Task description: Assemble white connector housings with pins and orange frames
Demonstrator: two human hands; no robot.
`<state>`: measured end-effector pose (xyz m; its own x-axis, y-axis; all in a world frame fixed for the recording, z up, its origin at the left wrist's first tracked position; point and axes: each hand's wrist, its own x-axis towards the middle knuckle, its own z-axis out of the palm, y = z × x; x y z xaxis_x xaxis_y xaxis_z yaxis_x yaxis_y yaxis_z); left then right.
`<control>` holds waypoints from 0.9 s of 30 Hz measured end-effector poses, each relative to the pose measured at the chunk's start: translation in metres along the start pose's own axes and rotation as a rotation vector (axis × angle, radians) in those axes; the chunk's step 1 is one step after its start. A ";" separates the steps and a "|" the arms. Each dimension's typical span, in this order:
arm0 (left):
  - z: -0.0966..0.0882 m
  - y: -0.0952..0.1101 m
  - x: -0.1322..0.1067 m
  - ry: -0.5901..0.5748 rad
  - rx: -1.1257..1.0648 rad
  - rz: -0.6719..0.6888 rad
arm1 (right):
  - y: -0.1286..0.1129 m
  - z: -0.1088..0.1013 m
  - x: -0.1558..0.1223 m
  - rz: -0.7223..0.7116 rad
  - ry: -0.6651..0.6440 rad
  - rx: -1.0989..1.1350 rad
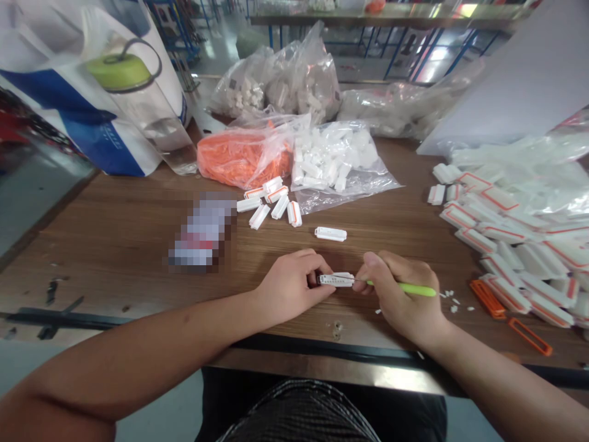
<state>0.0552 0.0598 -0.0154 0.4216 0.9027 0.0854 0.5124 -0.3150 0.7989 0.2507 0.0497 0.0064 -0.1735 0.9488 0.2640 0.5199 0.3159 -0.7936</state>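
Observation:
My left hand point(292, 286) grips a white plastic part point(335, 280) with printed marks on its face, its fingers curled around one end. My right hand point(399, 296) is shut on a green-handled pick point(416, 290), and the pick's thin metal tip reaches the white part. The two hands are close together above the front of the wooden table point(115, 264). A loose white piece point(330, 234) lies just beyond them. A small group of white pieces with orange edges point(271, 204) lies further back.
Clear plastic bags of white pieces point(335, 159) and orange pieces point(242, 159) stand at the back. A heap of orange-edged white pieces point(506, 245) fills the right side, near orange frames point(488, 299) and white crumbs point(453, 301). A blurred object point(202, 232) lies left.

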 end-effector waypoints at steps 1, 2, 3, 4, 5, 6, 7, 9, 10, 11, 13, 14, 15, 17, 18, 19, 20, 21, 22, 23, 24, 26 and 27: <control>0.000 0.001 0.000 -0.002 0.001 0.001 | 0.000 0.000 -0.001 0.007 0.002 0.001; -0.001 0.001 0.000 -0.005 0.003 0.000 | 0.001 0.001 -0.001 0.010 0.000 0.000; -0.001 0.002 0.000 -0.009 0.007 -0.001 | 0.001 0.001 0.000 0.010 -0.006 0.000; -0.001 0.002 0.000 -0.011 0.012 -0.002 | 0.002 0.002 0.000 0.010 -0.014 -0.002; -0.001 0.002 0.000 -0.012 0.016 -0.004 | 0.002 0.002 0.001 0.009 -0.025 -0.006; -0.001 0.002 0.000 -0.012 0.018 -0.004 | 0.002 0.002 0.002 0.005 -0.038 -0.010; -0.001 0.002 0.000 -0.011 0.015 -0.004 | 0.002 0.003 0.003 -0.001 -0.050 -0.015; 0.000 0.001 0.000 -0.008 0.005 -0.007 | 0.001 0.003 0.003 -0.008 -0.066 -0.021; 0.000 0.001 0.000 -0.006 0.002 -0.007 | 0.001 0.002 0.003 -0.013 -0.063 -0.018; 0.000 0.000 0.000 -0.005 0.003 -0.007 | 0.000 0.002 0.003 -0.016 -0.055 -0.012; 0.000 0.000 0.000 -0.002 0.008 -0.003 | -0.001 0.002 0.002 -0.017 -0.026 0.005; 0.000 0.000 0.000 -0.001 0.009 0.000 | -0.001 0.002 0.001 -0.020 -0.017 0.010; 0.000 0.001 0.000 -0.001 0.009 0.002 | -0.001 0.002 0.001 -0.024 -0.012 0.011; -0.001 0.001 0.000 -0.007 0.008 -0.001 | -0.001 0.002 0.002 -0.028 -0.027 0.006; -0.001 0.001 0.000 -0.011 0.008 -0.004 | -0.001 0.002 0.002 -0.027 -0.041 0.001; -0.001 0.001 0.000 -0.014 0.009 -0.005 | -0.001 0.002 0.003 -0.024 -0.056 -0.003; -0.001 0.001 0.000 -0.016 0.009 -0.006 | 0.000 0.001 0.003 -0.020 -0.067 -0.006; -0.001 0.001 0.000 -0.016 0.010 -0.005 | 0.000 0.001 0.004 -0.018 -0.075 -0.008; -0.001 0.001 0.000 -0.014 0.009 -0.004 | 0.001 0.001 0.004 -0.018 -0.075 -0.009; -0.001 0.001 0.000 -0.010 0.009 -0.002 | 0.001 0.001 0.004 -0.020 -0.067 -0.006; -0.001 0.001 0.000 -0.006 0.009 -0.001 | 0.001 0.001 0.003 -0.022 -0.058 -0.002; -0.001 0.002 0.000 -0.004 0.007 -0.001 | 0.000 0.001 0.003 -0.021 -0.038 0.001; -0.001 0.002 0.000 -0.005 0.006 -0.001 | -0.001 0.001 0.003 -0.020 -0.037 0.000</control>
<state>0.0553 0.0601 -0.0132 0.4250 0.9015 0.0812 0.5178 -0.3157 0.7951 0.2488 0.0522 0.0068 -0.2150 0.9416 0.2592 0.5162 0.3349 -0.7883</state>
